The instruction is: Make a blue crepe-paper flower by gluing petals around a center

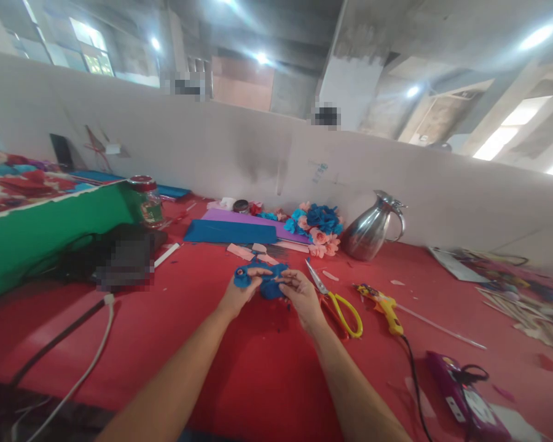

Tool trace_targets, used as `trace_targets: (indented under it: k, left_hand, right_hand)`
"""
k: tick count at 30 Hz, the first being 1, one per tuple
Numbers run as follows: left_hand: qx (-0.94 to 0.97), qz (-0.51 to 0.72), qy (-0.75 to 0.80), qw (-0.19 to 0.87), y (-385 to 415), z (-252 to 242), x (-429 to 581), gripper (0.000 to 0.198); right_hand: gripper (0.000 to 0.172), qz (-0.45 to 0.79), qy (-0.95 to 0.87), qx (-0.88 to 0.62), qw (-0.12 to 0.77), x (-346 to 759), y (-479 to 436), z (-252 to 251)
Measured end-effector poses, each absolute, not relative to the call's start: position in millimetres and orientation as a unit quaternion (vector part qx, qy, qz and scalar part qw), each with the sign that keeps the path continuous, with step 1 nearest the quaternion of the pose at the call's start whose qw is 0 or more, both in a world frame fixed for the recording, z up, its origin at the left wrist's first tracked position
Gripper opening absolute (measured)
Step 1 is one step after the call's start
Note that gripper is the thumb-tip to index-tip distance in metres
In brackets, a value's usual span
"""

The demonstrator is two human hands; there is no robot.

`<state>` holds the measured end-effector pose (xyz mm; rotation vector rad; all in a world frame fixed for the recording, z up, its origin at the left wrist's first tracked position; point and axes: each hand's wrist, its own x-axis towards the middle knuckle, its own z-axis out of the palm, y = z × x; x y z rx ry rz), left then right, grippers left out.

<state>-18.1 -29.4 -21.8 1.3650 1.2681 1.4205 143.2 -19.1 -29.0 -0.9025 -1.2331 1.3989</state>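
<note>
Near the middle of the red table, my left hand [243,293] is closed around a blue crepe paper flower [243,277], whose rolled end pokes out at the left. My right hand [301,296] pinches the other part of the blue crepe paper [273,288] between thumb and fingers. Both hands stay close together, just above the table. Right of them lie scissors [343,310] with yellow handles, blades pointing away. Farther right rests a yellow glue gun [387,310] with a black cord. Pink paper scraps [241,252] lie just beyond my hands.
Behind are blue paper [230,232], purple paper [221,215], a bunch of paper flowers [320,224] and a steel jug [371,227]. On the left are a lidded jar [148,205], a green-sided box [74,227] and cables [99,350]. A purple device [465,396] lies front right.
</note>
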Motion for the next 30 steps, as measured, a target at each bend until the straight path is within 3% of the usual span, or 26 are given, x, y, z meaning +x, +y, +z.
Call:
trace_targets:
  k: [3, 7, 12, 15, 19, 22, 27, 30]
  left_hand:
    - [0.519, 0.549, 0.485, 0.440, -29.4, -20.7, -19.7, 0.030]
    - [0.505, 0.564, 0.489, 0.433, -25.6, -22.8, -21.6, 0.028]
    - [0.505, 0.574, 0.489, 0.421, -23.7, -23.4, -22.5, 0.023]
    - [0.515, 0.559, 0.493, 0.424, -26.3, -20.0, -19.6, 0.034]
    - [0.526, 0.546, 0.483, 0.439, -32.0, -15.7, -13.2, 0.042]
    - [0.536, 0.535, 0.486, 0.437, -33.6, -14.8, -11.3, 0.040]
    - [0.550, 0.580, 0.506, 0.324, -32.3, -13.6, -11.5, 0.020]
    - [0.576, 0.541, 0.496, 0.360, -33.5, -14.1, -6.6, 0.026]
  right_hand:
    - [0.032, 0.563, -0.526, -0.377, 0.514, 143.3, -17.6, -30.5]
    - [0.033, 0.532, -0.569, -0.394, 0.488, 146.8, -12.2, -36.7]
    - [0.025, 0.374, -0.651, -0.483, 0.450, 159.6, -5.4, -37.5]
    - [0.017, 0.355, -0.653, -0.482, 0.464, 159.2, -8.5, -32.3]
    - [0.023, 0.369, -0.664, -0.454, 0.466, 146.8, -18.3, -27.1]
    - [0.021, 0.337, -0.647, -0.481, 0.486, 140.5, -22.3, -27.9]
    - [0.022, 0.276, -0.616, -0.536, 0.507, 142.7, -24.3, -26.1]
    - [0.021, 0.170, -0.650, -0.544, 0.503, 142.5, -29.0, -22.4]
